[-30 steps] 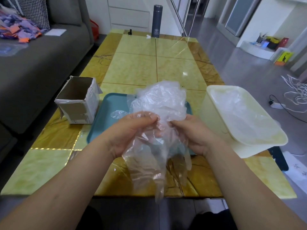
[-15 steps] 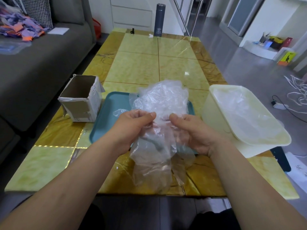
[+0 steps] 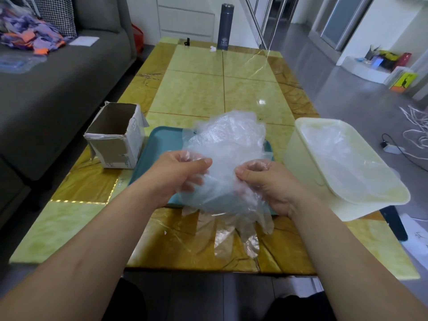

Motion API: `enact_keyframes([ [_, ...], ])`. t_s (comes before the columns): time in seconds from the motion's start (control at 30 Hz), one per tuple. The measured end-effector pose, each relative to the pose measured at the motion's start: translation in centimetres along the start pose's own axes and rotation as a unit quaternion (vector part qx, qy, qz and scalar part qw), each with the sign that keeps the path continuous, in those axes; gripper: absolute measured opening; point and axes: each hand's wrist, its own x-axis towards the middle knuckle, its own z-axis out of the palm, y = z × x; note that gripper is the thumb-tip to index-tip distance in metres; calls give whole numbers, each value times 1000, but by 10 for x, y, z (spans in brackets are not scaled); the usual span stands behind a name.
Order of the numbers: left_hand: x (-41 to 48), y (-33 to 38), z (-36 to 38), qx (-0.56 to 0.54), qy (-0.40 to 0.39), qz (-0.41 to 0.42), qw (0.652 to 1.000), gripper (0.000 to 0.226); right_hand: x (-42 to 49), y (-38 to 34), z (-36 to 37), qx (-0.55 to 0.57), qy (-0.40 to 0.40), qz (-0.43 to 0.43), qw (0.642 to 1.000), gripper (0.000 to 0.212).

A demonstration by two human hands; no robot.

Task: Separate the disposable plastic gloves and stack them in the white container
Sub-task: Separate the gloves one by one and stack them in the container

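A crumpled bundle of clear plastic gloves (image 3: 225, 144) hangs between my hands above a teal tray (image 3: 159, 144). My left hand (image 3: 178, 174) pinches the bundle's left edge with thumb and curled fingers. My right hand (image 3: 266, 184) pinches the right edge the same way. Glove fingers dangle below my hands over the table's front part. The white container (image 3: 379, 202) stands to the right of the tray, at the table's right edge, with clear gloves lying flat inside it.
An open cardboard box (image 3: 115, 137) sits left of the tray. A dark flask (image 3: 225, 26) stands at the table's far end. A grey sofa (image 3: 46, 89) runs along the left side. Cables lie on the floor at the right.
My hands have drawn slightly apart and lifted the bundle a little, spreading the gloves wider between them. The dangling glove fingers have swung to the right.
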Motion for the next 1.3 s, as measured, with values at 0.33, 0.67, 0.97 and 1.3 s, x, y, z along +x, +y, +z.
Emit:
enact_keyframes([
  [0.33,-4,13,-6,-163,-118,34,979,27,7,2,-7,-26,85,12,996,21],
  [0.67,-21,14,-1,-26,-463,-24,886,12,-3,-3,3,-33,-109,40,993,16],
  [0.97,-11,9,2,147,-188,56,969,7,-12,-7,9,-89,-127,48,987,17],
  [1.3,-11,11,1,215,-227,62,948,30,-14,-12,7,-43,-215,126,967,80],
])
